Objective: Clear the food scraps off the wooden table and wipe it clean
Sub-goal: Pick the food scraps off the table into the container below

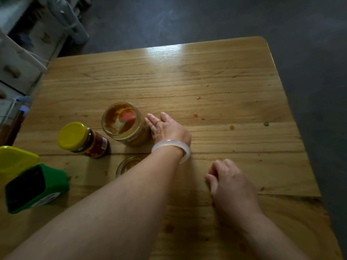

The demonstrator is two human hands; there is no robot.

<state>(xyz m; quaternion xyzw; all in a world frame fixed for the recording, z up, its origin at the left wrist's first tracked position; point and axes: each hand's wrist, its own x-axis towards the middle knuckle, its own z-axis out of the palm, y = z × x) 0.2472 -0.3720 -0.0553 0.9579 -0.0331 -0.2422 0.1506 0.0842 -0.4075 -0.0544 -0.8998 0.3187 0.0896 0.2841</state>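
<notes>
Small orange sauce drops [195, 115] and a green scrap [265, 124] dot the right half of the wooden table [187, 76]. More brown stains [169, 228] lie near the front edge. My left hand [167, 128], with a pale bangle on the wrist, touches the right side of an open, sauce-smeared glass jar [124, 122] with straight fingers. My right hand [229, 181] rests on the table to the right, fingers loosely curled, holding nothing.
A yellow-lidded sauce jar [82, 140] stands left of the open jar. A jar lid [127, 165] lies partly under my left forearm. A green box [35, 188] and a yellow container [15, 160] sit at the left edge. Shelving stands beyond the far left corner.
</notes>
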